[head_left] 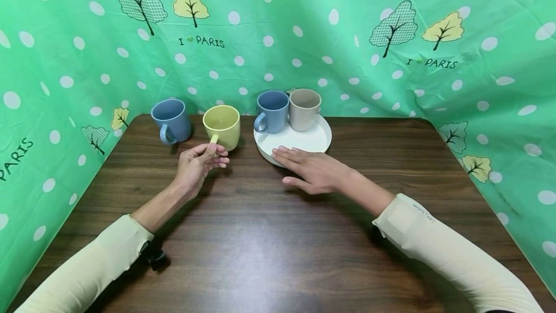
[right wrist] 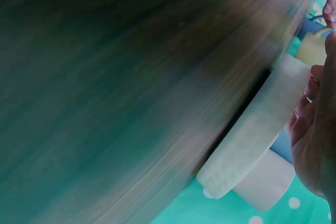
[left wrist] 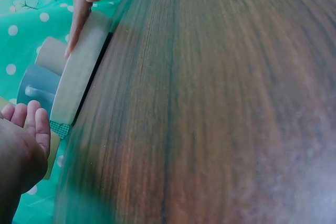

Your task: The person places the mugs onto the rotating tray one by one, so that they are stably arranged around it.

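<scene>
A yellow mug (head_left: 222, 127) is upright left of the tray, its handle facing me. My left hand (head_left: 195, 165) pinches that handle between thumb and fingers. My right hand (head_left: 314, 170) lies over the near rim of a round white tray (head_left: 299, 145), palm down with straight fingers. On the tray stand a blue mug (head_left: 273, 112) and, right beside it, a beige mug (head_left: 305, 109). In the left wrist view, part of the yellow mug (left wrist: 53, 153) shows behind my left hand (left wrist: 23, 150). The right wrist view has my right hand (right wrist: 315, 129) close against the tray wall (right wrist: 257, 127).
Another blue mug (head_left: 172, 122) stands at the table's back left, handle toward me. The dark wooden table (head_left: 260, 235) stretches toward me. A green dotted curtain (head_left: 278, 28) hangs behind the table and along both sides.
</scene>
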Action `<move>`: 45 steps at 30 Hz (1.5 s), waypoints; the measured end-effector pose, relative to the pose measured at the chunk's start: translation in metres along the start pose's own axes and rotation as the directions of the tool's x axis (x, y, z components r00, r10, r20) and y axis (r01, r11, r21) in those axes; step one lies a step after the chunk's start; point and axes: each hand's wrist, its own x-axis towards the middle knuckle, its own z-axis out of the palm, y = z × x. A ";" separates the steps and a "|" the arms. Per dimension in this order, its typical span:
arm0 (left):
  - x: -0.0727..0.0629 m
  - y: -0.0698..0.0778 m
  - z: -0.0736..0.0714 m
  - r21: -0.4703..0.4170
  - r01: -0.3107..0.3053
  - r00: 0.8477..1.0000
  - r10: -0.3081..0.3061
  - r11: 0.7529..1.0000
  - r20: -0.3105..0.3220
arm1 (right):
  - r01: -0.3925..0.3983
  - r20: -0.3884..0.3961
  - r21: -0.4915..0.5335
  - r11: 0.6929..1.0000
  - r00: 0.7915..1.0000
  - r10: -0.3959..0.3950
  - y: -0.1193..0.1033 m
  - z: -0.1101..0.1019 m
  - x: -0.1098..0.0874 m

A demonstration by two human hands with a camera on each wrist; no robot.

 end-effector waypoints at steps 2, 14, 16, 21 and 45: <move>0.000 0.000 0.000 -0.001 -0.001 1.000 0.001 1.000 0.000 | -0.002 0.001 -0.003 1.000 1.000 0.002 -0.001 0.000 0.002; 0.000 0.001 0.005 -0.004 -0.006 1.000 0.006 1.000 0.004 | -0.039 0.013 0.020 0.999 0.999 0.038 -0.005 0.002 0.013; 0.000 0.002 0.007 -0.002 -0.003 1.000 0.003 1.000 0.002 | -0.038 0.010 0.020 0.999 0.999 0.038 -0.005 0.002 0.013; 0.001 0.003 0.010 0.009 -0.001 1.000 0.001 1.000 0.004 | -0.031 -0.002 0.018 0.999 1.000 0.031 -0.004 0.002 0.010; -0.008 0.006 0.029 -0.021 0.014 1.000 -0.014 1.000 0.022 | -0.158 -0.015 0.007 0.987 0.987 0.158 0.029 -0.015 -0.041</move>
